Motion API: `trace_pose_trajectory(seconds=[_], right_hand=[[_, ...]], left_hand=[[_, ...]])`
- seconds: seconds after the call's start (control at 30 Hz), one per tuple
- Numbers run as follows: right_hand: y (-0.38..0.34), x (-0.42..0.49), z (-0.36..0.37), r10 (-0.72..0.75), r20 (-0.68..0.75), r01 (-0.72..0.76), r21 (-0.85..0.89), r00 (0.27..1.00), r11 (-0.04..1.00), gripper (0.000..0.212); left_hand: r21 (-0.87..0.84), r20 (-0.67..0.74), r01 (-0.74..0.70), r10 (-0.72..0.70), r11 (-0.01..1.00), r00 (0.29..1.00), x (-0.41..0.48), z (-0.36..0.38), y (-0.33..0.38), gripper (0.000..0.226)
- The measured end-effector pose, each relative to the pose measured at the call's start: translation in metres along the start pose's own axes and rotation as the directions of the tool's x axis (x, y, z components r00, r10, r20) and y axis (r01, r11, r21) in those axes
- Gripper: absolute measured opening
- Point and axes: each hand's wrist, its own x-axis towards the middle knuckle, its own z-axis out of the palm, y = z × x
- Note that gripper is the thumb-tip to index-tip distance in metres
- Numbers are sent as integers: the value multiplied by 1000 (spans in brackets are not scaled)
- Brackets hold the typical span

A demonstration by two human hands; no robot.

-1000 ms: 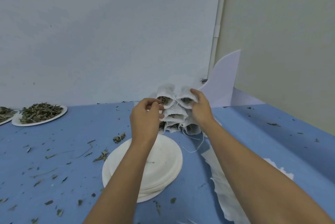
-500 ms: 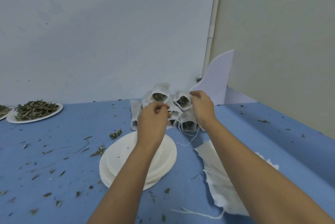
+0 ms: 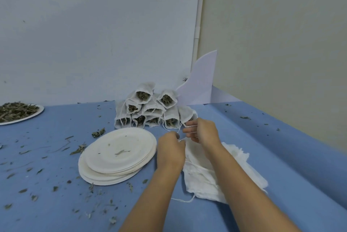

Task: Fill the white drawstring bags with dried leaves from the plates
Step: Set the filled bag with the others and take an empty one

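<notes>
Hands: left hand (image 3: 171,148) and right hand (image 3: 204,132) pinch the top of an empty drawstring bag (image 3: 193,155), centre frame.
Stack: filled bags (image 3: 150,109) (mouths open) behind.

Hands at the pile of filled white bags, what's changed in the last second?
Both hands let go of the pile of leaf-filled white drawstring bags and drew back toward the person. The left hand now pinches the top of a flat empty white cloth bag, and the right hand pinches thin white strings beside it. The pile, the stack of white paper plates and the plate of dried leaves stayed put.
</notes>
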Motion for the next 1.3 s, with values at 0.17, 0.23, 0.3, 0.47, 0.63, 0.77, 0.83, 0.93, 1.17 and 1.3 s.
trace_pose_trajectory(seconds=[0.17, 0.23, 0.3, 0.47, 0.63, 0.77, 0.83, 0.93, 1.17, 1.3], right_hand=[[-4, -4, 1, -57, 1, 57, -12, 998, 998, 31], [-6, -7, 3, -120, -13, 120, 4, 993, 993, 31], [-10, -12, 7, -211, -87, 216, 45, 973, 975, 28], [-25, -21, 20, -343, -164, 327, -119, 925, 938, 35], [-24, -31, 48, -169, 306, 233, -189, 937, 954, 29], [-15, -37, 74, -150, 412, 283, -282, 899, 917, 43], [-9, -37, 82, -137, 423, 311, -375, 896, 874, 48], [3, -35, 87, -184, 429, 404, -503, 884, 764, 47], [15, -33, 88, -350, 333, 481, -542, 876, 689, 25], [17, -34, 87, -349, 320, 473, -560, 881, 680, 21]], left_hand=[[186, -127, -104, 129, 977, 983, 0, -3, -1, 24], [177, -193, -159, 192, 971, 962, 0, -10, 2, 23], [-40, -293, -211, 191, 977, 937, 1, -22, 4, 20], [-501, -423, -267, 36, 823, 905, 7, -74, -12, 27], [-748, -420, -182, -243, 639, 874, 4, -120, -52, 26], [-880, -287, -76, -397, 470, 872, 0, -139, -72, 25], [-896, -260, -52, -426, 442, 867, -1, -145, -79, 22], [-705, -366, 16, -384, 709, 848, -2, -149, -93, 23], [291, -417, -138, 256, 947, 872, -7, -129, -88, 21], [522, -139, -169, 279, 836, 950, -9, -110, -72, 34]])
